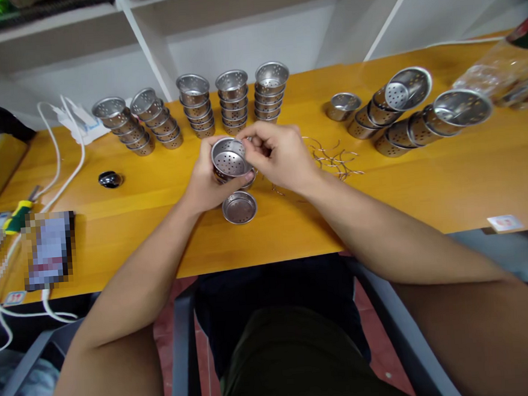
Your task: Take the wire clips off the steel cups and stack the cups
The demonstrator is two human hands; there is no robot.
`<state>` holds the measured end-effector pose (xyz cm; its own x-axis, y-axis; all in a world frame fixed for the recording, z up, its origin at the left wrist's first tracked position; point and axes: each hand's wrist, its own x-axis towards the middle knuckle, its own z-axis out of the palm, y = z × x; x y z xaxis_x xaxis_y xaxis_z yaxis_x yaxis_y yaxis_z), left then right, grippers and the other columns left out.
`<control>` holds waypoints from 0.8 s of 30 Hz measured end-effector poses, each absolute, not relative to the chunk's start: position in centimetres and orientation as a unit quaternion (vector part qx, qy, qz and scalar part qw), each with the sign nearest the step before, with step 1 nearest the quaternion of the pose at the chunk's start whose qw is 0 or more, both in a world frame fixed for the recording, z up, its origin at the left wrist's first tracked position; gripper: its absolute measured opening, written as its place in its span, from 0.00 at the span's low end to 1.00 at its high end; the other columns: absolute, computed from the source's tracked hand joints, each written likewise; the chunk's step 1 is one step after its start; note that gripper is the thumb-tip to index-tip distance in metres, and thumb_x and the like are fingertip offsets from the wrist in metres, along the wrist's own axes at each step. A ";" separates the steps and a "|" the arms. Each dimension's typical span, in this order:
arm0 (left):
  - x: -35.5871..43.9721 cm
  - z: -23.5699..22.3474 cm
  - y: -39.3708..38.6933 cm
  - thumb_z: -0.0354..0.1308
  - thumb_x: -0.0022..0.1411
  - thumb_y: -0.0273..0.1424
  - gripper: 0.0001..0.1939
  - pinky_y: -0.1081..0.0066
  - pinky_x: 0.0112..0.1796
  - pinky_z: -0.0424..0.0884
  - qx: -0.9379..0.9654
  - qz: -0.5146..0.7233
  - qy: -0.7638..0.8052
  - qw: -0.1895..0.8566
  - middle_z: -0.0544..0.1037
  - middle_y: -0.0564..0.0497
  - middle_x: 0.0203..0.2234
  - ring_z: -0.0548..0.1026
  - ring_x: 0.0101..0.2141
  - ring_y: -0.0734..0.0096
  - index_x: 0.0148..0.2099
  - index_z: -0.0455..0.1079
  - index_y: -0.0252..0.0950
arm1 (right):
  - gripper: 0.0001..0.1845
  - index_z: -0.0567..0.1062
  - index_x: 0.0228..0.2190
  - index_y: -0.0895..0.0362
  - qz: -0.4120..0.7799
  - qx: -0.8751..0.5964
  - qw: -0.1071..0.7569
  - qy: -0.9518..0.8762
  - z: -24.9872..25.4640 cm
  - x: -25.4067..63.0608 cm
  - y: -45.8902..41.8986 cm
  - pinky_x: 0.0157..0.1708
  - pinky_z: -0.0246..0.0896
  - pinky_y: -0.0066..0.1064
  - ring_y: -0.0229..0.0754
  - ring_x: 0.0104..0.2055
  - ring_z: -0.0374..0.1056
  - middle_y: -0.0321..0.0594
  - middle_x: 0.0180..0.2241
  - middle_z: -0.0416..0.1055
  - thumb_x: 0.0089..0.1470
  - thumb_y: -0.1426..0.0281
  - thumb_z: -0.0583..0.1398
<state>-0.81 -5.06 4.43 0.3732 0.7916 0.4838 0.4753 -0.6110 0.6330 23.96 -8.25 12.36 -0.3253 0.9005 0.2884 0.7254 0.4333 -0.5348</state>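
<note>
My left hand (211, 180) is wrapped round a perforated metal cup (229, 158), its open mouth facing me. At the cup's right rim, my right hand (279, 154) has thumb and fingers pinched together; whatever they hold is too small to make out. Below the held cup another round metal cup (240, 207) rests on the wooden table. Part of a further metal piece shows just under my left thumb. Several thin curved wires (336, 160) lie scattered to the right of my right hand.
Stacks of perforated cups (233, 100) stand along the back. Leaning stacks (414, 115) and a single cup (343, 105) are at the right, near a plastic bottle (494, 73). A phone (50, 249), white cables (78, 157), a screwdriver (19, 216) and a black object (109, 179) lie left.
</note>
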 end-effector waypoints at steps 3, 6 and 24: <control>-0.9 4.2 -4.9 0.86 0.69 0.63 0.53 0.36 0.72 0.86 0.810 0.410 0.370 0.196 0.79 0.44 0.68 0.85 0.71 0.38 0.81 0.63 0.55 | 0.21 0.88 0.66 0.46 0.151 -0.512 0.293 -0.793 11.8 23.8 -8.0 0.51 0.76 0.47 0.56 0.45 0.76 0.46 0.43 0.82 0.85 0.55 0.62; -1.1 3.4 -4.0 0.87 0.68 0.65 0.54 0.37 0.71 0.86 0.817 0.440 0.317 0.196 0.79 0.44 0.67 0.85 0.69 0.38 0.80 0.62 0.52 | 0.16 0.88 0.58 0.49 0.164 -0.466 0.385 -0.780 9.9 23.8 -7.0 0.47 0.75 0.44 0.51 0.40 0.73 0.41 0.36 0.77 0.84 0.56 0.64; -0.7 3.1 -3.2 0.83 0.69 0.69 0.45 0.49 0.57 0.88 0.796 0.514 0.223 0.229 0.84 0.48 0.54 0.88 0.50 0.53 0.71 0.74 0.50 | 0.07 0.83 0.41 0.53 0.367 -0.301 0.523 -0.708 8.6 23.1 -6.4 0.30 0.65 0.30 0.38 0.30 0.66 0.34 0.31 0.72 0.76 0.67 0.72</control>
<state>-0.75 -3.21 3.09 0.3722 0.5911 0.7156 0.1201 -0.7952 0.5943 23.14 -6.36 8.62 -0.2713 0.8101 0.5198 0.0430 0.5497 -0.8342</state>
